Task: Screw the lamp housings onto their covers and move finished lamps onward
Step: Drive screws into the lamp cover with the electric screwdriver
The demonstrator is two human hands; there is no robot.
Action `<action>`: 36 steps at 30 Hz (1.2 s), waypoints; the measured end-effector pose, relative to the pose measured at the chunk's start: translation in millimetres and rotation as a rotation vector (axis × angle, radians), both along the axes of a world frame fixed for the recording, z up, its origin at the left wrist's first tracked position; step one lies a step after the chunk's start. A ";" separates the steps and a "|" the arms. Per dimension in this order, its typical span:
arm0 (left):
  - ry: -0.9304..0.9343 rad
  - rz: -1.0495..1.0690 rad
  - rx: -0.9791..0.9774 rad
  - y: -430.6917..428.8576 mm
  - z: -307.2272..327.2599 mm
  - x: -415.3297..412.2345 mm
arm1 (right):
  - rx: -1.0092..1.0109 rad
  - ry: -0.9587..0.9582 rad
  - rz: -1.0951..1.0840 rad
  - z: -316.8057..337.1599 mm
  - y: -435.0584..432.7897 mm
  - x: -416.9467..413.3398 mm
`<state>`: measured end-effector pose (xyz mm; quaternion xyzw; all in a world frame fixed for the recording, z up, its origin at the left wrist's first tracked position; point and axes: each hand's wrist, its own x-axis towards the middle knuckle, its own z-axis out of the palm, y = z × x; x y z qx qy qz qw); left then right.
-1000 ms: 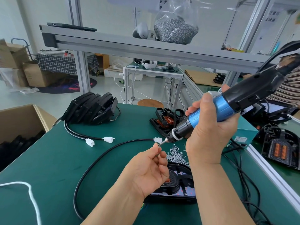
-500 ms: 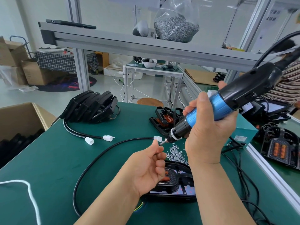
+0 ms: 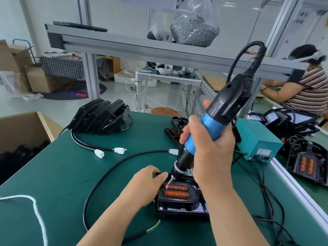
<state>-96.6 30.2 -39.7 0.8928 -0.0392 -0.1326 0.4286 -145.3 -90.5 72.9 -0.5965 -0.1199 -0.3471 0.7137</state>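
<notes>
While a stack (image 3: pixel 101 116) at 10 o'clock looks finished, the lamp (image 3: pixel 179 208) at 6 is mid-screwing, not moved on: right hand (image 3: pixel 213 155) wraps the driver (image 3: pixel 209 125), tip on it; left hand (image 3: pixel 143 187) grips its left edge. Green table (image 3: pixel 53 174); box (image 3: pixel 26 125) at 9, supply (image 3: pixel 257 141) at 2, 1 worker (image 3: pixel 301 93) beyond.

**Room around the lamp**

Open mat (image 3: pixel 53 174) lay left of the lamp (image 3: pixel 177 199), crossed only by a black cable (image 3: pixel 99 180) looping there and a white cord (image 3: pixel 35 208) at the near edge. Far left: housings (image 3: pixel 101 116), stacked. Right side was crowded: power box (image 3: pixel 257 142), trailing wires (image 3: pixel 266 201). The left hand (image 3: pixel 145 185) gripped the lamp's left edge. The screwdriver (image 3: pixel 213 121), in the right hand (image 3: pixel 211 157), slanted over its top. A beam (image 3: pixel 142 48) ran overhead.
</notes>
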 end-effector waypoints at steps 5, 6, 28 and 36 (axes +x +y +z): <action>-0.127 0.120 -0.164 -6.7 -9.1 3.1 | -0.083 0.046 0.080 -5.9 2.2 -4.0; -0.147 0.133 -0.179 -7.5 -8.9 3.6 | -0.104 0.056 0.080 -8.0 2.4 -5.2; -0.187 0.145 -0.180 -8.8 -9.7 -1.5 | -0.199 0.119 0.054 -31.2 23.6 -13.5; -0.215 0.146 -0.247 -9.2 -10.5 -0.9 | -0.205 0.158 0.072 -34.2 27.1 -13.7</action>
